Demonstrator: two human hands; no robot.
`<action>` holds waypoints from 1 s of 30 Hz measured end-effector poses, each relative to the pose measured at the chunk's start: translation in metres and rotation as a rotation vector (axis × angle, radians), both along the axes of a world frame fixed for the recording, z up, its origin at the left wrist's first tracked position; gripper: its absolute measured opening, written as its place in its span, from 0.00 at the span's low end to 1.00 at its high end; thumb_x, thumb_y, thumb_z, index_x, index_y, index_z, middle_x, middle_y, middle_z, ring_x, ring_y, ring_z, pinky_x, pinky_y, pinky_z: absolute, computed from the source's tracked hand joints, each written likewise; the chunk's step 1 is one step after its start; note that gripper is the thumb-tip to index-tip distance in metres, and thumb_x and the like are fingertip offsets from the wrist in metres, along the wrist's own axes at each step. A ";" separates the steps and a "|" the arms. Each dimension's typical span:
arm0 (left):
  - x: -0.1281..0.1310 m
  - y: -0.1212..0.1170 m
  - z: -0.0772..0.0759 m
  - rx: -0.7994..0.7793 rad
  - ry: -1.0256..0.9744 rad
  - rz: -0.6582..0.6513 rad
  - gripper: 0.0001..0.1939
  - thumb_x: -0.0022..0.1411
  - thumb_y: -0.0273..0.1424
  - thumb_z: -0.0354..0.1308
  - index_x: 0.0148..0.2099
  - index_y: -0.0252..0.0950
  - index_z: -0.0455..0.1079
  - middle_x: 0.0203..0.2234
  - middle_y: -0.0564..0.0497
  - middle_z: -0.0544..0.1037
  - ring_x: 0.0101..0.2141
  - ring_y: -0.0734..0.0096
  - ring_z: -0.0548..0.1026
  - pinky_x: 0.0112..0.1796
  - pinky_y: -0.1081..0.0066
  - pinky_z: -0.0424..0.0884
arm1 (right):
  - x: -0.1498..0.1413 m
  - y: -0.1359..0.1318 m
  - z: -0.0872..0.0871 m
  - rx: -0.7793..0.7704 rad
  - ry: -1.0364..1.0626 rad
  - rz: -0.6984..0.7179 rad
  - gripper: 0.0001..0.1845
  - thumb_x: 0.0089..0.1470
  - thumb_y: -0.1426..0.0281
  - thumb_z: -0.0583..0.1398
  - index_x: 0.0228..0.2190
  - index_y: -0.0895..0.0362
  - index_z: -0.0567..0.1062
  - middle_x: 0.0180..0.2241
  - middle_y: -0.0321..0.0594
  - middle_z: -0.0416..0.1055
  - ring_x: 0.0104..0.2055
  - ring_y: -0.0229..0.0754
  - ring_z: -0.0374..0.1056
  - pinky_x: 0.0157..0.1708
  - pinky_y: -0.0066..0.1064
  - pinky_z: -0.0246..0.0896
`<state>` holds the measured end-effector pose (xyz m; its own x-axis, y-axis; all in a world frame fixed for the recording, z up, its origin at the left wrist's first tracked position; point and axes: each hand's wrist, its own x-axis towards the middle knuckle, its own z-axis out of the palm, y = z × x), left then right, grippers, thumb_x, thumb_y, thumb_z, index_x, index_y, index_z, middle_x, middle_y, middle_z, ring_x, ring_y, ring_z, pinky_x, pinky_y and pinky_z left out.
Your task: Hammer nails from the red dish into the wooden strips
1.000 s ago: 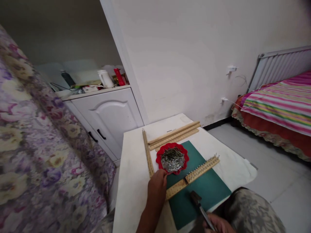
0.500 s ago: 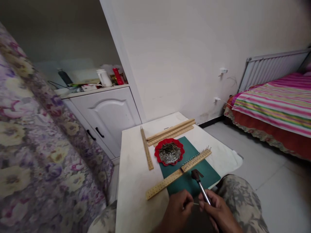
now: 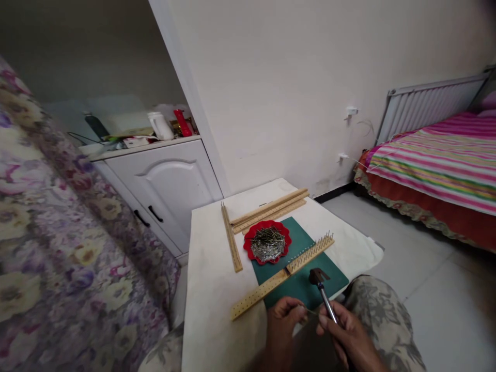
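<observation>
My left hand [image 3: 282,319] is closed in a pinch on a thin nail [image 3: 311,311] at the table's near edge. My right hand [image 3: 346,333] grips the handle of a small hammer [image 3: 323,289], whose dark head points up over the green mat [image 3: 306,268]. The two hands nearly touch at the nail. A wooden strip [image 3: 279,277] lies diagonally across the mat, its far half studded with upright nails. A red scalloped dish [image 3: 267,242] full of loose nails sits just beyond it.
More wooden strips [image 3: 267,209] lie at the far end of the white table [image 3: 213,289], and one [image 3: 231,237] runs along its left. A floral sofa [image 3: 70,232] is at left, a white cabinet [image 3: 163,181] behind, a striped bed [image 3: 434,165] at right. My camouflage-clad knee [image 3: 377,315] is by the table.
My left hand left the red dish and came back to the near edge with a nail. My right hand raised the hammer beside it. The view shifted slightly left.
</observation>
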<state>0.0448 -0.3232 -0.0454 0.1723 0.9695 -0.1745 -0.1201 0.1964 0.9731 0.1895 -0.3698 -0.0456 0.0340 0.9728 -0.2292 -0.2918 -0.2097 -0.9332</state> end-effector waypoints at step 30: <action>-0.017 0.078 0.017 0.572 0.798 0.019 0.09 0.60 0.30 0.47 0.34 0.37 0.68 0.30 0.52 0.72 0.33 0.72 0.70 0.36 0.73 0.64 | 0.003 0.003 -0.012 -0.168 -0.029 0.200 0.24 0.42 0.48 0.58 0.30 0.56 0.65 0.08 0.23 0.59 0.07 0.26 0.44 0.08 0.18 0.35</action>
